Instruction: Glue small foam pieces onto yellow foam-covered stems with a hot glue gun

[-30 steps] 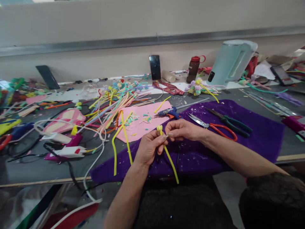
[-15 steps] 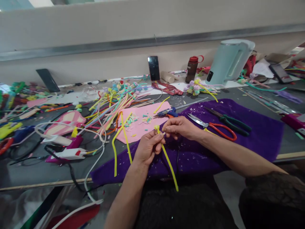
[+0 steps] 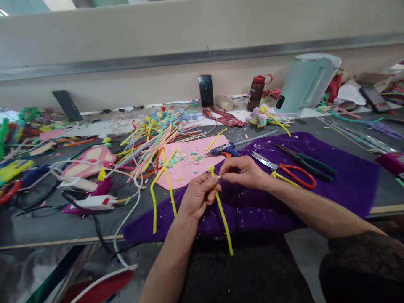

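Yellow stem [image 3: 224, 225] with a curled top is held at a slant over the middle of the front edge of the grey surface [image 3: 78, 232], its tail hanging free below the hands and reaching past the near edge of the purple cloth [image 3: 353, 176]. It is gripped by the left hand [image 3: 202, 192], whose thumb is laid along the top and whose fingers are bent under it; the left forearm is angled up steeply from the lower edge of view. Close against it, the right hand [image 3: 241, 171] is brought in from the right, wrist low and knuckles up, with thumb and forefinger pinching a small pale piece [image 3: 219, 177] beside the stem; how its remaining fingers are set cannot be told. On the cloth, to the right, red-handled scissors [image 3: 273, 166] are laid with blades parted, and pliers [image 3: 301, 160] are placed just behind them. A blue glue gun [image 3: 227, 149] is rested at the right edge of the pink sheet [image 3: 189, 146], which is strewn with clippings. Along the surface's back edge are stood a phone [image 3: 206, 90], a bottle [image 3: 255, 96] and a pale green kettle [image 3: 303, 84].
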The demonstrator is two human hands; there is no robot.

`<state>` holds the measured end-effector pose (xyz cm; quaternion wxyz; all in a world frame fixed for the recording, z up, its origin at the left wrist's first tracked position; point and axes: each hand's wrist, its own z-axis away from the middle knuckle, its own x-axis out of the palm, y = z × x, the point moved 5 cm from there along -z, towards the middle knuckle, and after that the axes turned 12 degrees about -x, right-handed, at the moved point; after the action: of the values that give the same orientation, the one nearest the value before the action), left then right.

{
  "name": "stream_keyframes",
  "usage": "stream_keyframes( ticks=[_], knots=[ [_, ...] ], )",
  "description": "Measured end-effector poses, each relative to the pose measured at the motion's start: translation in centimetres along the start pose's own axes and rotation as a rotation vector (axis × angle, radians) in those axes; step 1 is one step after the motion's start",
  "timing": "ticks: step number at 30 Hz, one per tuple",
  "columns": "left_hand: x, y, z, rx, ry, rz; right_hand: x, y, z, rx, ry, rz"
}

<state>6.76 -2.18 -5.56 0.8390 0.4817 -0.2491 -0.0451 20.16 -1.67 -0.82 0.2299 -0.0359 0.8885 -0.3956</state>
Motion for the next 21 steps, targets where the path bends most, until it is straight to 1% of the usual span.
stream_keyframes(
  ticks=[4,9,12,16,21],
  knots=[
    [-0.1,0.1,0.1,0.019,0.031,-0.013,-0.8,1.0,0.1,0.115,0.095,-0.134],
    [-0.2,0.1,0.0,0.017,0.022,-0.032,-1.1,1.8,0.1,0.176,0.137,-0.256],
    [-0.3,0.0,0.0,0.023,0.018,-0.022,-0.7,2.0,0.2,0.198,0.120,-0.297],
    [-0.3,-0.1,-0.1,0.012,0.003,-0.010,0.1,1.9,0.4,0.203,0.054,-0.324],
    [-0.1,-0.3,-0.1,-0.018,-0.034,-0.009,0.4,1.9,0.5,0.194,0.021,-0.253]
  ],
)
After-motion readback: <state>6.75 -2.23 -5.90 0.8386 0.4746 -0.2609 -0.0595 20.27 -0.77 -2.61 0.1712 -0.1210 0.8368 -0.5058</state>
